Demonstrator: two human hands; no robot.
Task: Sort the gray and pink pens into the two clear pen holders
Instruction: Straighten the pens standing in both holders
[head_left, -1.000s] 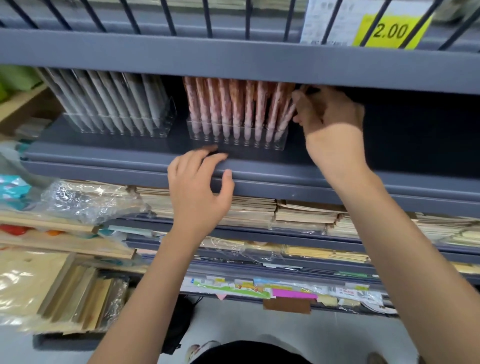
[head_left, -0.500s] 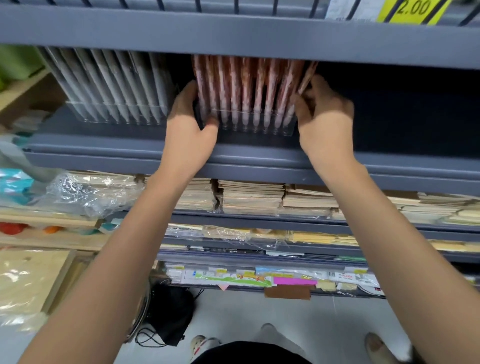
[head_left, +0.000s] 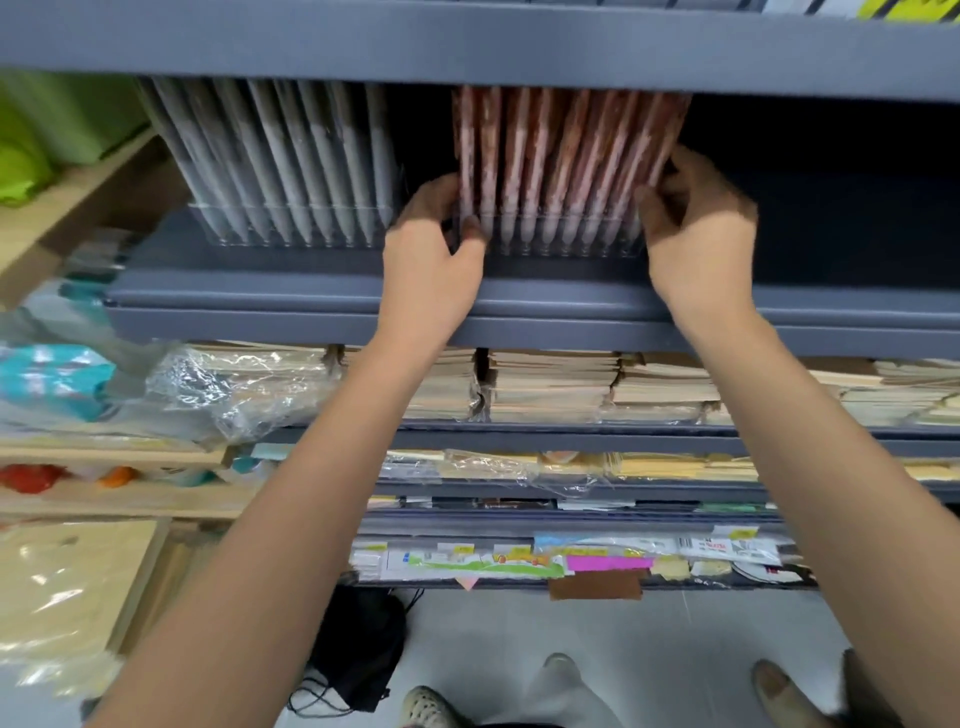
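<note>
On a grey shelf (head_left: 519, 291) stand two clear pen holders side by side. The left holder (head_left: 291, 226) is full of gray pens (head_left: 280, 150). The right holder (head_left: 550, 234) is packed with pink pens (head_left: 561, 150). My left hand (head_left: 434, 244) grips the left end of the pink holder, thumb on its front corner. My right hand (head_left: 693, 218) grips its right end, fingers curled against the outermost pink pens. The pen tops are hidden behind the shelf above.
The shelf above (head_left: 467, 41) hangs low over the pens. Stacks of paper goods (head_left: 597, 384) fill the lower shelves. Wooden shelving with wrapped items (head_left: 78, 582) stands at the left. To the right of the pink holder the shelf is dark and bare.
My left hand rose from the shelf's front edge to the left end of the pink holder. My right hand slid down from the pen tops to the holder's right end.
</note>
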